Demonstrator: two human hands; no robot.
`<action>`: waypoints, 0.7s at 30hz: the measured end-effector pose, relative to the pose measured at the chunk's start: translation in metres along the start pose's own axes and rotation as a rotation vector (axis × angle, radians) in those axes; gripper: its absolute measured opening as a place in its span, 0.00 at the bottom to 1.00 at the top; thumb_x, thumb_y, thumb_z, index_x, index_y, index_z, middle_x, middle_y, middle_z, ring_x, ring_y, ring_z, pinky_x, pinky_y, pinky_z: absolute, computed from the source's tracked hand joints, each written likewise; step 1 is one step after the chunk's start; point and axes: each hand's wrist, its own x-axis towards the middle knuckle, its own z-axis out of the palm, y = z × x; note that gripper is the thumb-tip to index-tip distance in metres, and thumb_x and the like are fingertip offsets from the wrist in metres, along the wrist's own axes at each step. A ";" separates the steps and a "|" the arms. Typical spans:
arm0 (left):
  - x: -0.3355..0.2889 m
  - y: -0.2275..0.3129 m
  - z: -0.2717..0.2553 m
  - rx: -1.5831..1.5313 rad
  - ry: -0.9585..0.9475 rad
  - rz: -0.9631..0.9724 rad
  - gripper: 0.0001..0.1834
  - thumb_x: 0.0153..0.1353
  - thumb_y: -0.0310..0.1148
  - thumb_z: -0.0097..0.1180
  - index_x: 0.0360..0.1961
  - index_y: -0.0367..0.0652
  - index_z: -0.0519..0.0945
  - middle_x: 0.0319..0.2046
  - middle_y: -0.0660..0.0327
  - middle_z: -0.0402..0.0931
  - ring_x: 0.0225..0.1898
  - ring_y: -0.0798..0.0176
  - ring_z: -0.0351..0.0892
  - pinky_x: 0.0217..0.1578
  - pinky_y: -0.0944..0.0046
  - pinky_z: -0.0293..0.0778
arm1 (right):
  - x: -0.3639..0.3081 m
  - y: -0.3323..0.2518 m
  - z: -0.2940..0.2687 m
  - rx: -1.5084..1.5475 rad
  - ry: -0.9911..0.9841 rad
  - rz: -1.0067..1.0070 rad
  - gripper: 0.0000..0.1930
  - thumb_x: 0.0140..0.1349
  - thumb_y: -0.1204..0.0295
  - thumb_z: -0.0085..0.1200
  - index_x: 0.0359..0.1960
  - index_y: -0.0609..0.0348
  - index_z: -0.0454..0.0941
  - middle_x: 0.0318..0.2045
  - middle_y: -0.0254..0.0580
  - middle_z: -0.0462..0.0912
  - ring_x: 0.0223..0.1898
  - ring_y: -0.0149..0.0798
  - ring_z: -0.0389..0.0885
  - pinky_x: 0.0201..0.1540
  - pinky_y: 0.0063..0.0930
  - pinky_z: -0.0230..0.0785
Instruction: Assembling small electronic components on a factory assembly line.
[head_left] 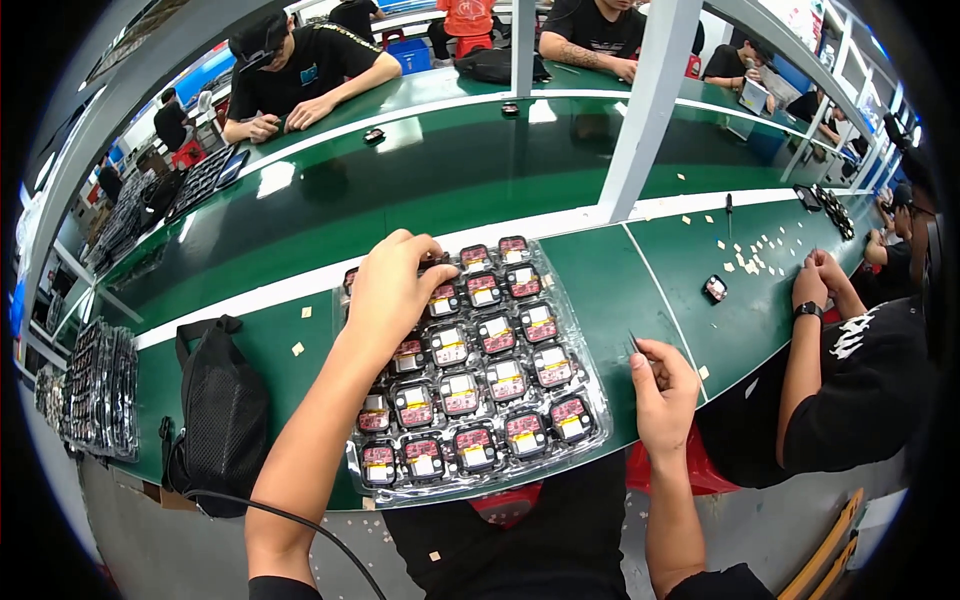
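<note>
A clear plastic tray [592, 375] lies before me on the green bench, its pockets filled with small black square electronic units [460, 392] that show red circuit boards and white-and-yellow labels. Over the tray's far left part, my left hand [392, 290] is closed, thumb and fingers pinching one of these units at the far row; the hand covers most of it. To the right of the tray, my right hand [664, 390] is raised off the bench and pinches thin dark tweezers [633, 343], tips pointing away from me.
A black bag [222, 410] and stacked trays [100, 390] stand at left. A white upright post [650, 110] rises beyond the tray, by the green conveyor belt [450, 170] carrying single units. At right, a co-worker [850, 380] sits near a loose unit [715, 289] and scattered pale pieces [755, 255].
</note>
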 end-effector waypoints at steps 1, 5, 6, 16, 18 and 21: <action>0.001 0.003 0.003 0.030 -0.025 0.005 0.14 0.59 0.38 0.71 0.40 0.38 0.88 0.38 0.51 0.82 0.43 0.48 0.82 0.45 0.52 0.77 | 0.001 0.000 -0.005 -0.005 -0.027 0.048 0.08 0.67 0.78 0.63 0.46 0.68 0.84 0.29 0.36 0.81 0.26 0.23 0.70 0.27 0.21 0.62; -0.010 0.009 0.002 0.162 -0.074 0.051 0.14 0.65 0.38 0.65 0.43 0.38 0.89 0.40 0.51 0.82 0.47 0.46 0.80 0.50 0.51 0.76 | 0.020 -0.008 -0.015 -0.098 -0.036 -0.013 0.08 0.69 0.77 0.61 0.47 0.67 0.82 0.30 0.41 0.82 0.29 0.34 0.80 0.32 0.27 0.71; -0.010 0.007 0.001 0.159 -0.075 0.054 0.14 0.65 0.38 0.65 0.43 0.38 0.89 0.40 0.51 0.82 0.47 0.46 0.80 0.50 0.51 0.76 | 0.032 -0.007 -0.018 -0.268 -0.018 -0.125 0.07 0.69 0.78 0.59 0.46 0.66 0.82 0.34 0.44 0.82 0.31 0.42 0.82 0.35 0.31 0.73; 0.011 0.018 -0.009 0.068 -0.234 -0.194 0.10 0.60 0.32 0.65 0.39 0.38 0.89 0.39 0.48 0.85 0.46 0.44 0.83 0.49 0.50 0.77 | 0.100 0.041 -0.072 -1.016 0.081 0.182 0.22 0.68 0.57 0.60 0.58 0.55 0.81 0.56 0.51 0.80 0.48 0.60 0.85 0.52 0.49 0.77; 0.011 0.015 -0.010 0.047 -0.242 -0.191 0.09 0.61 0.30 0.64 0.39 0.37 0.89 0.41 0.47 0.85 0.45 0.44 0.84 0.50 0.50 0.77 | 0.098 0.037 -0.069 -1.004 0.083 0.152 0.21 0.68 0.57 0.60 0.56 0.55 0.81 0.53 0.48 0.82 0.48 0.59 0.85 0.51 0.49 0.77; 0.000 0.000 -0.003 0.132 -0.107 -0.006 0.09 0.63 0.29 0.62 0.39 0.37 0.89 0.41 0.47 0.85 0.45 0.43 0.84 0.50 0.50 0.77 | 0.088 0.022 -0.061 -0.986 0.036 0.182 0.19 0.66 0.58 0.61 0.52 0.56 0.82 0.50 0.47 0.83 0.47 0.59 0.85 0.50 0.48 0.77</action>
